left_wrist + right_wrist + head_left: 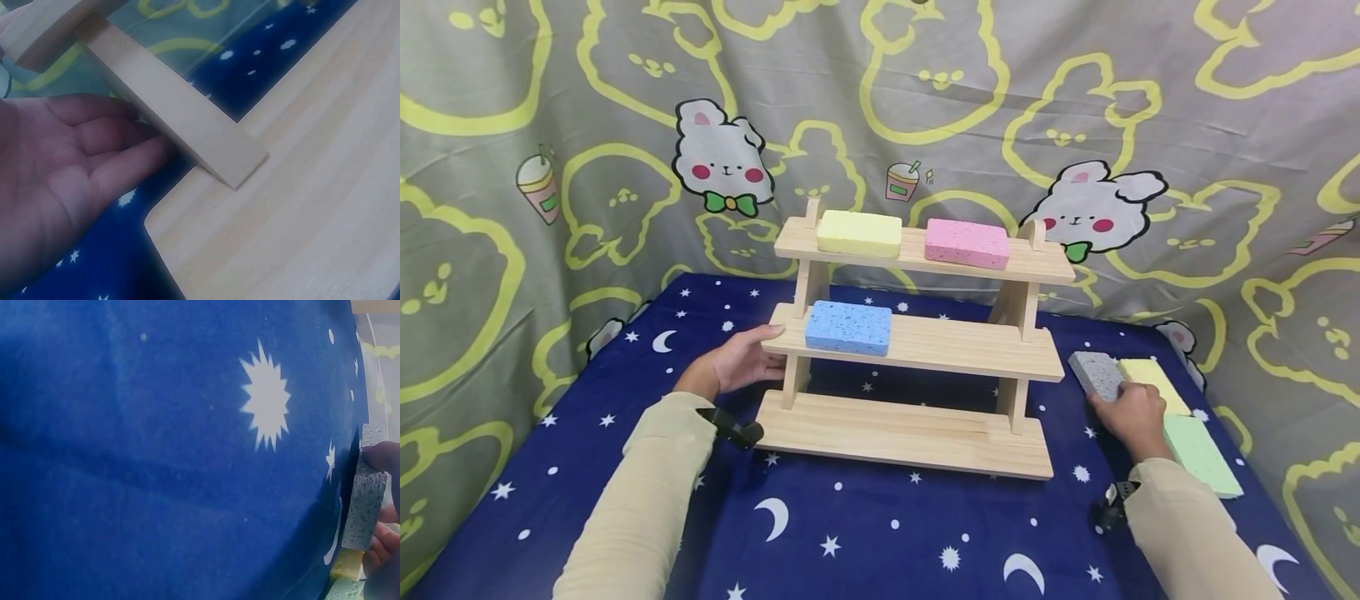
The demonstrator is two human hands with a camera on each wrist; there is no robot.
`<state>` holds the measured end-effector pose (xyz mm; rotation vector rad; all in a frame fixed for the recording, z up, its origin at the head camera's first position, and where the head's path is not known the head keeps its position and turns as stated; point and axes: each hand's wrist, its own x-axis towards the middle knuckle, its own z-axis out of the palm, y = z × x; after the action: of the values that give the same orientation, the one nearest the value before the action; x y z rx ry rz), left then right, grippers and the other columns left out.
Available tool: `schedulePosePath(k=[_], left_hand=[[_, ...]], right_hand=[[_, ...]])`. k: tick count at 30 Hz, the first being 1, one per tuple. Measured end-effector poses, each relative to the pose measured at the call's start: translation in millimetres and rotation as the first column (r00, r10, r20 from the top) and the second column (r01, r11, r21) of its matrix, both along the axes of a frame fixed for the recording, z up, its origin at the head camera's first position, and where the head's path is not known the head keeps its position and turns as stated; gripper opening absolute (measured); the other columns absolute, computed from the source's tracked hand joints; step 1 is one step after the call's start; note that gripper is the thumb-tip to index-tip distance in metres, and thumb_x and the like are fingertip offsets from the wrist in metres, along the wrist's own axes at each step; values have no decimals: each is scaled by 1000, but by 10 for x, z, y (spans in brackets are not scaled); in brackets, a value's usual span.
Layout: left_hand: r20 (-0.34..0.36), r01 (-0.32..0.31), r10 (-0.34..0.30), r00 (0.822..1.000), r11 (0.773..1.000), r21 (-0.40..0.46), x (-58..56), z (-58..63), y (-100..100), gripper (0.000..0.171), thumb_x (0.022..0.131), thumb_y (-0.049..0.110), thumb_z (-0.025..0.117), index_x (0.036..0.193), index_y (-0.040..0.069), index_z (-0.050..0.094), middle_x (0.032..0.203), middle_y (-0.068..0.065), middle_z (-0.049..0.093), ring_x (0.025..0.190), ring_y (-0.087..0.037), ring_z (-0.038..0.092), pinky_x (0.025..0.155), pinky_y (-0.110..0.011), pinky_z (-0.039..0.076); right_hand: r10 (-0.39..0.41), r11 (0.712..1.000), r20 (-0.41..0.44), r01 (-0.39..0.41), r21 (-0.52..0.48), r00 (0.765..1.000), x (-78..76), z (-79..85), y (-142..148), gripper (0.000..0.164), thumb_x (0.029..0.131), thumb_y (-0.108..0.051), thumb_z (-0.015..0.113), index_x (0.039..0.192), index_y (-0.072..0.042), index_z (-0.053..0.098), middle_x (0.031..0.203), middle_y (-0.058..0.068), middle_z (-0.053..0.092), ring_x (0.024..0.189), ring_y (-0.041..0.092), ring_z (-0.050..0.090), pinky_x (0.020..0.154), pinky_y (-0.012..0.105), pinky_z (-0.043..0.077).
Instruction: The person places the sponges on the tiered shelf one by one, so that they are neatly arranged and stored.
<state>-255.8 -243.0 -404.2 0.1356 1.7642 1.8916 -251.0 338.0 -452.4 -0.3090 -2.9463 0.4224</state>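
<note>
A three-tier wooden display shelf point(925, 421) stands on the blue cloth. My left hand point(741, 360) grips the left end of its middle board, thumb at the board and fingers below, beside the upright point(169, 106). At the right, my right hand point(1135, 414) pinches a grey sponge point(1096, 372) between thumb and fingers; the right wrist view shows the thumb across the speckled grey sponge point(365, 509). Beside that hand lie a yellow sponge point(1157, 383) and a green sponge point(1202, 458). A blue sponge point(848, 327) sits on the middle board's left part.
On the top board rest a pale yellow sponge point(859, 233) and a pink sponge point(967, 243). The dark blue cloth point(865, 533) has white stars and moons. A grey curtain point(820, 75) with yellow cartoon outlines hangs behind and at both sides.
</note>
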Motion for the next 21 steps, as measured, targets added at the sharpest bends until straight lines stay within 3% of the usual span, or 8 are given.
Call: schedulePosePath(k=[6,10,21], left_hand=[[-26,14,-14,1000,1000,7,5,-11,-15,65,98,37,29,146,-2,12,142,-30,31,131,-40,32,99,-41,40],[-32,16,-16,999,1000,13,6,-13,-16,64,98,36,29,145,-4,14,138,-27,36,129,-39,36,96,-39,42],[-22,8,-8,1000,1000,8,-6,-8,-6,64,97,37,31,146,0,13,144,-30,28,131,-39,33,98,-40,41]], right_hand=[[-25,999,1,25,-49,1000,29,34,11,68,81,-30,64,118,23,46,108,43,46,102,53,42,88,58,34],[-15,997,-43,12,-75,999,50,46,14,68,79,-28,67,119,23,46,110,43,47,103,53,43,88,59,34],[77,994,-193,-91,-64,978,111,197,-1,63,75,-26,70,114,21,53,110,41,51,100,52,45,85,58,36]])
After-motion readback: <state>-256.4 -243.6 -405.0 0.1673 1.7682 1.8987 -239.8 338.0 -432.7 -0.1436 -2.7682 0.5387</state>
